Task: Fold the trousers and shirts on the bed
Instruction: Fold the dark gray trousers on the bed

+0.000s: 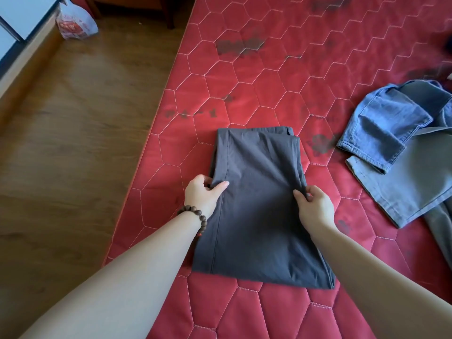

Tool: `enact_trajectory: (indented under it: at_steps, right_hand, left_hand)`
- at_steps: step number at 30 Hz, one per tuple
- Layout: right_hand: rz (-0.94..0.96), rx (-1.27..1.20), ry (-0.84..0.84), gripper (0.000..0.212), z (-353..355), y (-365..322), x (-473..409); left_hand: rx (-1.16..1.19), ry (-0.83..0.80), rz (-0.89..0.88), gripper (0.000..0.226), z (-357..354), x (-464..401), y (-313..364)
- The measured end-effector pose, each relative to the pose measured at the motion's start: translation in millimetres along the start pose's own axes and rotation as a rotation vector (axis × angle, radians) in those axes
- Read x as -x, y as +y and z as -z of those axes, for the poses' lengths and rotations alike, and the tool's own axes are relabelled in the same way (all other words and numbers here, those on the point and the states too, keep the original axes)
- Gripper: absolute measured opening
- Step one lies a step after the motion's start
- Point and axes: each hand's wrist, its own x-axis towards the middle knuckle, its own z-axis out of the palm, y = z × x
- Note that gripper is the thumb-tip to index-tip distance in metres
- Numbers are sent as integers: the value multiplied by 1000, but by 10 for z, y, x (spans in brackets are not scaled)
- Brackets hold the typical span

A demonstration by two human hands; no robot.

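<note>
Wood floor [73, 133] on the left, with a plastic bag [74, 22] at the far left by the wall. Red quilted bed [269, 77] fills the centre and right.

Dark grey trousers [256, 204] lie folded flat near the bed's left edge, long axis running near to far and leaning slightly left at the far end. Layered fabric edges show at the far end; the near edge is wider.

Left hand [203, 192], bead bracelet [195, 215] on the wrist, grips the left edge of the trousers about midway along: thumb on top, fingers curled under the fabric. Right hand [313, 206] pinches the right edge at roughly the same level, fingers curled round the fold. The trousers span between the two hands.

Blue jeans [381, 126] lie crumpled on the right, well apart from the trousers, overlapping a grey garment [413, 182].
</note>
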Motion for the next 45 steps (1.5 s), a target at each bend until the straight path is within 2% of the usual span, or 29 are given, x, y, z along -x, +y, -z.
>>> enact_trajectory:
  at_steps: [3, 5, 7, 8, 9, 10, 11, 12, 13, 15, 18, 20, 23, 24, 28, 30, 35, 37, 41, 45]
  right_hand:
    - [14, -8, -13, 15, 31, -4, 4]
    - [63, -2, 9, 12, 80, -38, 47]
    - [281, 156, 135, 21, 104, -56, 93]
    - [461, 286, 194, 26, 91, -65, 117]
    - [652, 396, 216, 30, 52, -72, 143]
    - [820, 482, 186, 34, -7, -73, 173]
    - [945, 554, 109, 39, -84, -65, 203]
    - [1012, 622, 12, 44, -162, -48, 221]
    - [1022, 687, -85, 50, -228, -28, 226]
    - [950, 815, -191, 59, -299, 25, 170]
    - [758, 897, -175, 63, -296, 86, 63]
    - [714, 912, -162, 62, -312, 39, 30]
    - [763, 894, -47, 51, -345, -239, -185]
    - [784, 886, 0, 47, -360, -340, -303]
    - [751, 919, -110, 59, -432, -500, -640]
    - [708, 932, -134, 62, -488, -405, -703]
    - [719, 799, -31, 60, -544, -298, -723]
    - [747, 766, -38, 60, -554, -276, -757]
    - [740, 743, -113, 59, -537, -297, -844]
    - [664, 656, -295, 51, -459, -391, -963]
  left_hand:
    - [7, 4, 16, 27, 17, 36, -20]
    - [-40, 6, 3, 39, 65, 65, -33]
    - [-210, 144, -57, 40, 88, 96, -34]
    - [-316, 265, -152, 30, 82, 123, -20]
    - [-408, 362, -321, 20, 53, 152, -3]
    - [-488, 390, -531, 14, 0, 169, 6]
    - [-576, 330, -728, 18, -76, 171, 2]
    - [-677, 202, -858, 30, -164, 162, -19]
    - [-792, 70, -897, 43, -233, 147, -50]
    - [-970, -86, -802, 63, -317, 106, -105]
    - [-1034, -56, -680, 73, -359, 37, -112]
    - [-1058, 42, -692, 68, -390, -59, 45]
    - [-1039, 212, -829, 26, -404, -348, 360]
    - [-1014, 228, -835, 21, -405, -452, 416]
    - [-969, 63, -715, 55, -456, -632, 270]
    - [-963, 21, -641, 62, -488, -673, 182]
    - [-958, -1, -609, 67, -515, -735, 146]
    - [-944, -3, -613, 67, -513, -738, 131]
    - [-855, -19, -627, 67, -461, -762, 146]
    - [-698, -196, -527, 63, -356, -833, 253]
